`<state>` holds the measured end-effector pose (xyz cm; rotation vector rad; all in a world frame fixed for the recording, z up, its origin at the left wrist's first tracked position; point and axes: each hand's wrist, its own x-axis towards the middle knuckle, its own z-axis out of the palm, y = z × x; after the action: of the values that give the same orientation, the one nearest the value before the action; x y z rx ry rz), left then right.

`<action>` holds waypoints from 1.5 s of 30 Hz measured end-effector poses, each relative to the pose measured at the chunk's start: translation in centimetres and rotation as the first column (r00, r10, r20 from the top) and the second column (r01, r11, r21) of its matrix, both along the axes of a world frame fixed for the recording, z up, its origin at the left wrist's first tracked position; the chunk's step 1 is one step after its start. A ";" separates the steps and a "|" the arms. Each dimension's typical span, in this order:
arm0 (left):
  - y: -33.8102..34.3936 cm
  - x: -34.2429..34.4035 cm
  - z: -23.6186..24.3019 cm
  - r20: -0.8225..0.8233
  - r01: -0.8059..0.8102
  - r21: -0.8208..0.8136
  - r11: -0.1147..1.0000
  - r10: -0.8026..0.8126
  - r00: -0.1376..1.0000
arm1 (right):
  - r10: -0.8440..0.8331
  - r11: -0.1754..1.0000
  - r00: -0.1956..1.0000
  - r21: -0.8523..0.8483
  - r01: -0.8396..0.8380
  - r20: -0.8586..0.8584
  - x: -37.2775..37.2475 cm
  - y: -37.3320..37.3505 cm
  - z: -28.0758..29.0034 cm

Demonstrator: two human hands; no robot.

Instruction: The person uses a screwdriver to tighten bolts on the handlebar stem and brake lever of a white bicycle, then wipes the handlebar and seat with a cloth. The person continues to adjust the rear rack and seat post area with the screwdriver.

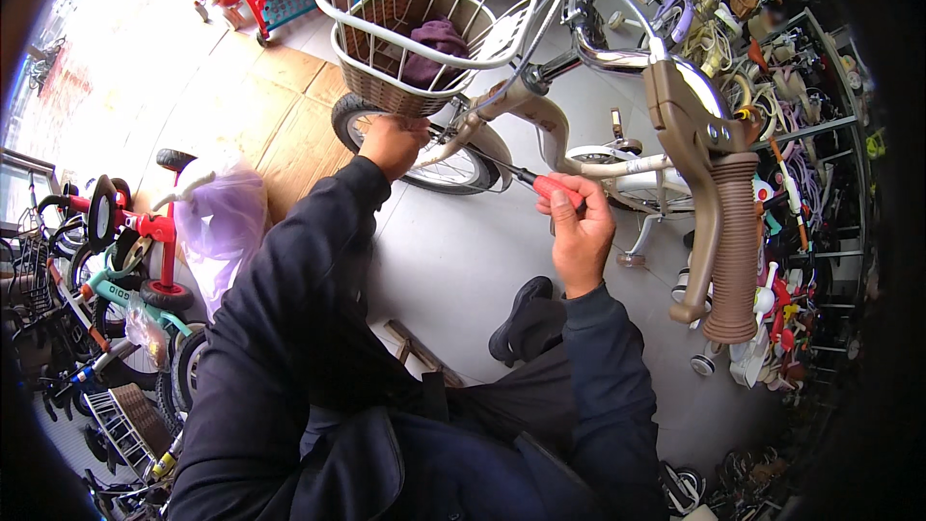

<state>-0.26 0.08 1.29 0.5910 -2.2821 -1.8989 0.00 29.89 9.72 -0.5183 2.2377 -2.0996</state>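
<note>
Screwdriver (550,185), just one, is gripped by the right hand (585,233).

The screwdriver handle (563,190) was glossy plastic, the handlebar grip (733,246) matt and ridged, the right sleeve (608,367) matt cloth, the cardboard (278,87) dull paper, the floor (439,256) smooth.

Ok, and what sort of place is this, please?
Probably a bicycle shop or repair workshop: a beige metal-framed bicycle stands ahead, a red-handled screwdriver with a metal shaft is held in the right hand, and a small mint-green bicycle stands at the left.
</note>
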 end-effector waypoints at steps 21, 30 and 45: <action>3.5 0.0 3.3 -0.076 0.111 -0.351 0.930 -0.147 0.986 | -0.105 0.968 0.966 0.199 0.153 -0.235 -0.4 -1.9 -1.5; 4.4 -0.6 3.1 -0.115 0.077 -0.433 0.898 -0.139 0.984 | -0.016 0.874 0.937 0.450 0.183 -0.349 -0.1 -2.6 -0.9; 4.2 -0.5 3.4 -0.075 0.165 -0.475 0.864 -0.227 0.971 | 0.033 0.774 0.992 0.631 0.050 -0.119 -1.5 -2.7 1.6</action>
<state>-0.73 4.26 4.73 0.1708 -2.6561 -1.3139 -1.53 27.19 11.33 -0.5883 2.8001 -1.1840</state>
